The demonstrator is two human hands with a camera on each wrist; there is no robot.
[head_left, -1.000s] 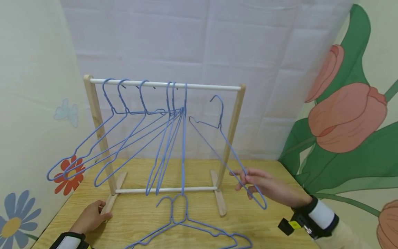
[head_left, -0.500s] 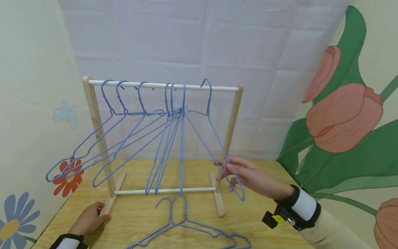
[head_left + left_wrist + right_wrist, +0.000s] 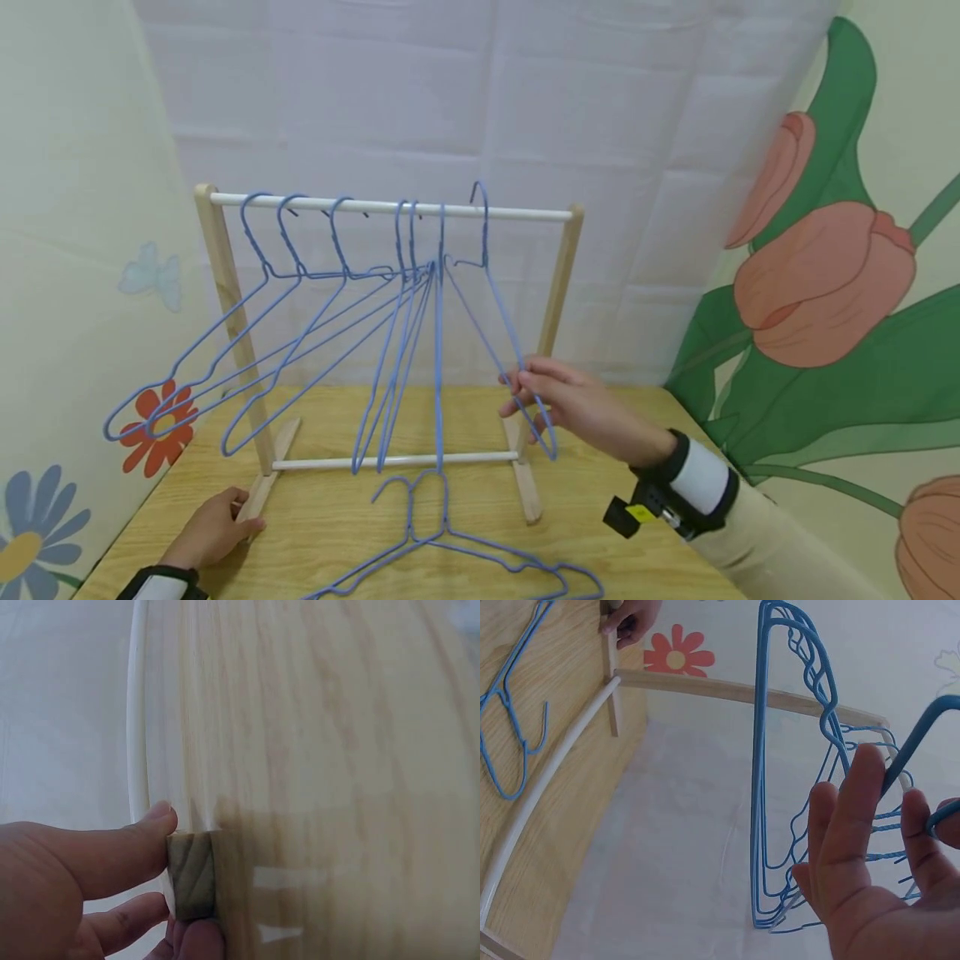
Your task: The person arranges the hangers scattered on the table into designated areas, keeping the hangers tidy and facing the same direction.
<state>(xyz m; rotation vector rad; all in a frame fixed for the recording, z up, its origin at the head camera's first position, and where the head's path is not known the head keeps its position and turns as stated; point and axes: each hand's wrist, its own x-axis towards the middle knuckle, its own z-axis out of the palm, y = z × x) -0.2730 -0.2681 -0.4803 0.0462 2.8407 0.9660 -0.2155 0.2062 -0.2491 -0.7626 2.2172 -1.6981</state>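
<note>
My right hand (image 3: pixel 573 404) pinches a blue wire clothes hanger (image 3: pixel 501 310) near its lower front corner. Its hook rises over the white top rod (image 3: pixel 528 214) of a small wooden rack, toward the right end. In the right wrist view, fingers curl about the held hanger's wire (image 3: pixel 910 750). Several matching hangers (image 3: pixel 439 358) hang from the rod to the left. At the front left, my left hand (image 3: pixel 210 529) grips the end of the rack's wooden foot (image 3: pixel 193 874), thumb on one side and fingers on the other.
Two more blue hangers (image 3: pixel 410 510) lie on the wood-grain table (image 3: pixel 622 533) in front of the rack, partly cut off below. A white lower bar (image 3: pixel 472 457) joins the rack's feet. Behind stands a pale creased backdrop (image 3: pixel 600 100), with flower-painted walls at both sides.
My right hand has carried the hanger left and up, its hook rising from below the rod to above it. The left hand stays on the rack's foot.
</note>
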